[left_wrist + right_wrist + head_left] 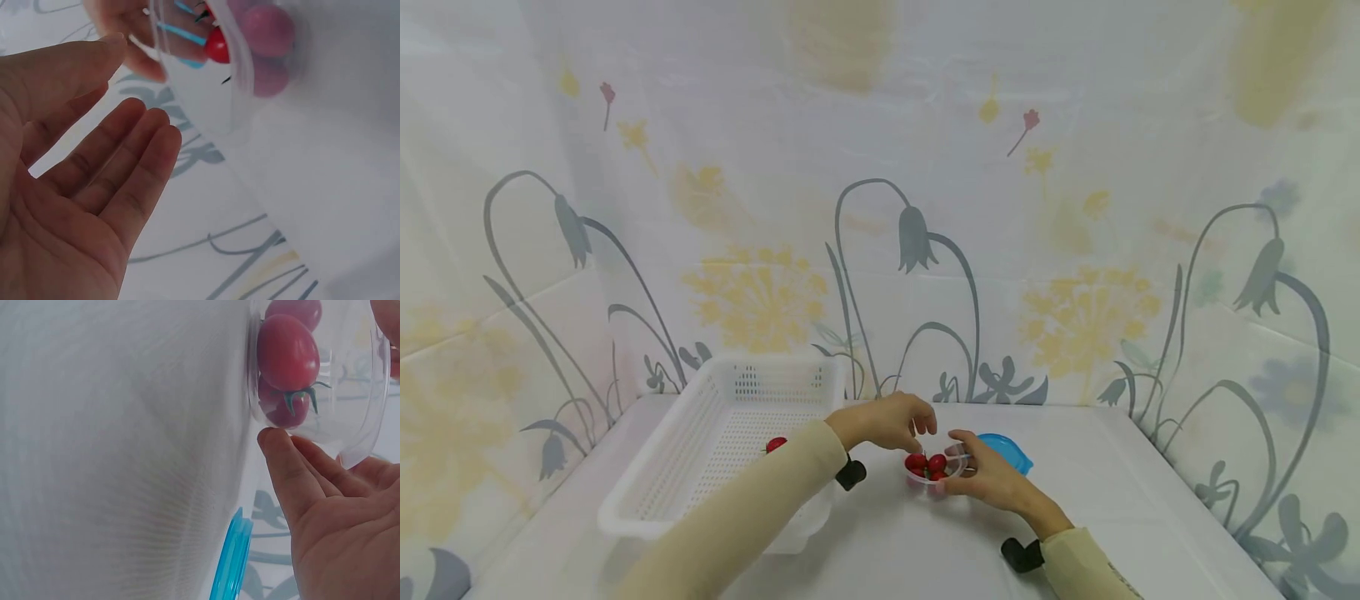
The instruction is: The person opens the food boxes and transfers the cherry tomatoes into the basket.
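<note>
A small clear plastic container [350, 369] with several cherry tomatoes [937, 463] in it stands on the white table in the head view. My right hand [992, 483] grips the container's right side, thumb at the near side and fingers round the far side. Just above and left of the container hovers my left hand [891, 421], holding nothing. Its fingers [147, 169] are loosely bent and apart from the tomatoes in the left wrist view. A green stem shows on one tomato [287, 353] through the clear wall.
To the left is a large white perforated basket [722, 450], with a red tomato [776, 444] partly visible beside my left sleeve. A blue lid [1006, 452] lies behind my right hand. Flower-patterned cloth [880, 292] hangs along the table's back and sides.
</note>
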Action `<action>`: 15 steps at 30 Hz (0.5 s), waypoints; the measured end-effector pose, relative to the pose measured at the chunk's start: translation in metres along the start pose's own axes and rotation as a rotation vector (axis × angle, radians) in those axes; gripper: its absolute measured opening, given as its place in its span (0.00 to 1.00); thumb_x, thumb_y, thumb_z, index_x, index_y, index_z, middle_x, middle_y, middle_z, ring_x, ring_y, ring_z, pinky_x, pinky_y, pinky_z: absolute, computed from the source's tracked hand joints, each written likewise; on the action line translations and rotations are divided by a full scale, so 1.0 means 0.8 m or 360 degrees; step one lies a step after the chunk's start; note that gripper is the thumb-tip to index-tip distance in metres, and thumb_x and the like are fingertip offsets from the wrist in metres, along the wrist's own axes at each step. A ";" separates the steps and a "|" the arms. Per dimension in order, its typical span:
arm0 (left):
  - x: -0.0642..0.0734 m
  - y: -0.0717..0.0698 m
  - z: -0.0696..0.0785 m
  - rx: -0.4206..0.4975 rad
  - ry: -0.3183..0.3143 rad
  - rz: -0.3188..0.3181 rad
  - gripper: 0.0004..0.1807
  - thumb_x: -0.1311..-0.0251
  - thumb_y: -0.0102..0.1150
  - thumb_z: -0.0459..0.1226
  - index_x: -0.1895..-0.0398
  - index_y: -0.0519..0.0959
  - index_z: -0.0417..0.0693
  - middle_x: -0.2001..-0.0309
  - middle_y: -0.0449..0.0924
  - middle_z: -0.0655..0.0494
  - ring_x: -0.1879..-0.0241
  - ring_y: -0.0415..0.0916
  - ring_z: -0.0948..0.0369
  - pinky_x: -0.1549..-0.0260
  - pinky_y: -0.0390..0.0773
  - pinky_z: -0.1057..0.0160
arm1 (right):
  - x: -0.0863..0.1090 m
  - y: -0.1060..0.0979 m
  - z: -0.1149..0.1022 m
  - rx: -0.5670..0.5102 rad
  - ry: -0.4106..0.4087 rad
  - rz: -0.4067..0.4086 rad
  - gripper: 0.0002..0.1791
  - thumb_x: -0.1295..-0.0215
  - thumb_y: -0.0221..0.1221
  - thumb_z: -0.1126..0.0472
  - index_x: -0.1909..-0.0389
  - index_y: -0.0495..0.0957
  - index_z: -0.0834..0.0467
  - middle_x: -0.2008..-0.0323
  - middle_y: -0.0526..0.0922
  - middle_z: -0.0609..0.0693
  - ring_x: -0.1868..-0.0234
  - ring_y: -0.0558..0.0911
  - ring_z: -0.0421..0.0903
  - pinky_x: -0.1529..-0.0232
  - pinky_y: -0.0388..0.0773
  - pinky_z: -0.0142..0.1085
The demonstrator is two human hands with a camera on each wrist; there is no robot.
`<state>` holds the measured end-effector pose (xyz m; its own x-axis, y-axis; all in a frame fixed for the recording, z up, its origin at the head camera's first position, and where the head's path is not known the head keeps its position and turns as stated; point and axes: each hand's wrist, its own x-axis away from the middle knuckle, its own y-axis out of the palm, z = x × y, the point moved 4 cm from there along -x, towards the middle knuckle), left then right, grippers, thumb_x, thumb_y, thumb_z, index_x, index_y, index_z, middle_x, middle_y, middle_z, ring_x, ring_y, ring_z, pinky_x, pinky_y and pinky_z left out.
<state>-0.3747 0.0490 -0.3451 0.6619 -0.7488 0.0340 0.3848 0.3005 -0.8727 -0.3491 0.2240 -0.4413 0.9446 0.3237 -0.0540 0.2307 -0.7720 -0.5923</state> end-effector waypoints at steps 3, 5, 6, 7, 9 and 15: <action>-0.008 0.011 0.000 -0.0020 -0.0026 -0.0014 0.12 0.48 0.68 0.32 0.61 0.80 0.52 0.62 0.77 0.62 0.61 0.73 0.64 0.68 0.76 0.70 | 0.000 -0.001 -0.001 0.0004 0.0001 0.0005 0.50 0.50 0.70 0.46 0.31 0.56 0.59 0.46 0.73 0.53 0.48 0.76 0.49 0.49 0.75 0.46; -0.013 0.018 -0.001 -0.0041 -0.0021 -0.0019 0.13 0.48 0.68 0.32 0.59 0.80 0.51 0.60 0.78 0.59 0.60 0.73 0.64 0.67 0.76 0.71 | 0.001 -0.002 -0.002 0.0005 -0.0006 0.0006 0.50 0.51 0.71 0.47 0.31 0.56 0.58 0.46 0.74 0.53 0.48 0.76 0.49 0.49 0.75 0.46; -0.015 0.022 -0.001 -0.0056 -0.0011 -0.0022 0.14 0.48 0.68 0.32 0.58 0.80 0.50 0.59 0.78 0.58 0.60 0.73 0.64 0.67 0.76 0.71 | 0.001 -0.002 -0.002 0.0004 -0.0011 0.0004 0.49 0.51 0.71 0.47 0.32 0.56 0.58 0.46 0.74 0.53 0.48 0.76 0.49 0.49 0.75 0.45; -0.017 0.025 -0.001 -0.0063 -0.0005 -0.0023 0.14 0.48 0.68 0.31 0.57 0.80 0.49 0.58 0.78 0.57 0.60 0.73 0.64 0.66 0.76 0.71 | 0.001 -0.002 -0.002 0.0009 -0.0012 0.0003 0.49 0.51 0.71 0.46 0.32 0.57 0.57 0.46 0.74 0.52 0.48 0.77 0.49 0.49 0.75 0.45; -0.020 0.032 -0.002 -0.0042 -0.0005 -0.0033 0.16 0.49 0.68 0.31 0.55 0.81 0.48 0.57 0.79 0.54 0.59 0.74 0.63 0.66 0.76 0.70 | 0.001 -0.002 -0.003 0.0011 -0.0024 -0.0002 0.49 0.51 0.71 0.46 0.32 0.57 0.57 0.46 0.73 0.53 0.48 0.77 0.49 0.49 0.75 0.45; -0.028 0.046 -0.005 -0.0026 -0.0037 -0.0043 0.17 0.51 0.69 0.29 0.56 0.82 0.50 0.56 0.79 0.55 0.57 0.74 0.63 0.62 0.77 0.68 | 0.002 -0.001 -0.003 0.0005 -0.0045 -0.0025 0.48 0.50 0.71 0.47 0.32 0.57 0.58 0.45 0.73 0.54 0.46 0.76 0.52 0.48 0.75 0.46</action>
<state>-0.3782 0.0741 -0.3797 0.6664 -0.7425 0.0685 0.3921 0.2707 -0.8792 -0.3475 0.2238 -0.4384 0.9340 0.3508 -0.0673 0.2444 -0.7650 -0.5958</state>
